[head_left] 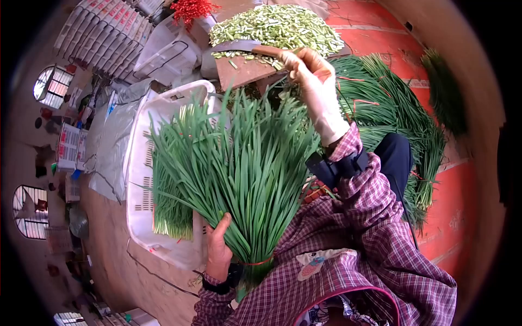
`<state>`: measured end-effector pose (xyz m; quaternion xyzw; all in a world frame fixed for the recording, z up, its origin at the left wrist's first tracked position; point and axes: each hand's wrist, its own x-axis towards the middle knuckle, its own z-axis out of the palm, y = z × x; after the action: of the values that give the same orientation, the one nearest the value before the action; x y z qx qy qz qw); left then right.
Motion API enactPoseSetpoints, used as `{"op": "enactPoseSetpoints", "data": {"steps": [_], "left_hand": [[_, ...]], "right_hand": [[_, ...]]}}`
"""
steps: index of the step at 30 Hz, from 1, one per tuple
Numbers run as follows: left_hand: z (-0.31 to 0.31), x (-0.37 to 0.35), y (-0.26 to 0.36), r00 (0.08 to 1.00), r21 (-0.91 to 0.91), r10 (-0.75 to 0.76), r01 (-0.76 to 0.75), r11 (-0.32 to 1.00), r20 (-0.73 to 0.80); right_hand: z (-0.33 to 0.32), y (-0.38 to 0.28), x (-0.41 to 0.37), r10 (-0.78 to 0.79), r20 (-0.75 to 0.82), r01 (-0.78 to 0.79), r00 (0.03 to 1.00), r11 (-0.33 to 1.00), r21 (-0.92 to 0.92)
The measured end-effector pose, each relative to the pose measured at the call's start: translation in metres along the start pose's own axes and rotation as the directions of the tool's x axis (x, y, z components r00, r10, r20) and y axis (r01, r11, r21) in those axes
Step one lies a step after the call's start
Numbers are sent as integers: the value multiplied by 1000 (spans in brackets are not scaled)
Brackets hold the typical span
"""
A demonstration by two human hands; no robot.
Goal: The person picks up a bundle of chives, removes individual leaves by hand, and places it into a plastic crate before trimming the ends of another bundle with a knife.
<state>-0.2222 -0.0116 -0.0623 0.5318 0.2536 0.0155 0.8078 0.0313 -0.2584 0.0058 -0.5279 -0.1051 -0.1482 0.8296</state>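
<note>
My left hand (218, 247) is wrapped round the lower part of a big bunch of garlic chives (244, 174), thumb in front, other fingers mostly hidden behind the leaves. A red tie (258, 262) circles the bunch near its base, and the leaves fan out upward. My right hand (312, 76), in a pale glove, is closed on the wooden handle of a curved knife (239, 46). The blade points left, over the front edge of a brown board (239, 73). Chopped pale green stem ends (277, 27) are heaped on that board.
A white plastic basket (136, 212) at left holds tied chives (173, 217). More bundles of chives (375, 103) lie on red sheeting (451, 201) at right. Behind are a white crate (168, 57), stacked printed cartons (103, 35) and red ties (191, 10).
</note>
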Motion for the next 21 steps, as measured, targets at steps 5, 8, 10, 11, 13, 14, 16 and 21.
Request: {"op": "enactPoseSetpoints", "data": {"steps": [5,8,10,11,13,14,16,21], "left_hand": [[-23,9,-12,1000,-135,23,-24,991,-11],[-15,8,-6,1000,-155,-16,19,988,16],[-11,7,-1,998,-163,-59,60,985,14],[-9,6,0,998,-164,-65,64,984,0],[-7,5,0,998,-164,-66,63,984,-15],[-7,5,-2,1000,-138,-30,28,990,-7],[-8,5,-4,1000,-103,4,-5,995,-7],[-8,3,-4,1000,-92,4,-5,996,-7]], "right_hand": [[-51,-17,-8,-87,3,84,996,946,-312],[-66,-11,-31,43,49,-22,998,929,-370],[-52,-14,-51,139,118,-91,983,935,-343],[-47,-12,-59,167,187,-91,968,929,-359],[-28,-17,-70,269,309,-168,912,934,-316],[-21,-17,-73,268,365,-161,892,941,-296],[-10,-5,-76,240,453,-142,859,961,-240],[-1,15,-78,392,561,-234,729,913,-334]]}}
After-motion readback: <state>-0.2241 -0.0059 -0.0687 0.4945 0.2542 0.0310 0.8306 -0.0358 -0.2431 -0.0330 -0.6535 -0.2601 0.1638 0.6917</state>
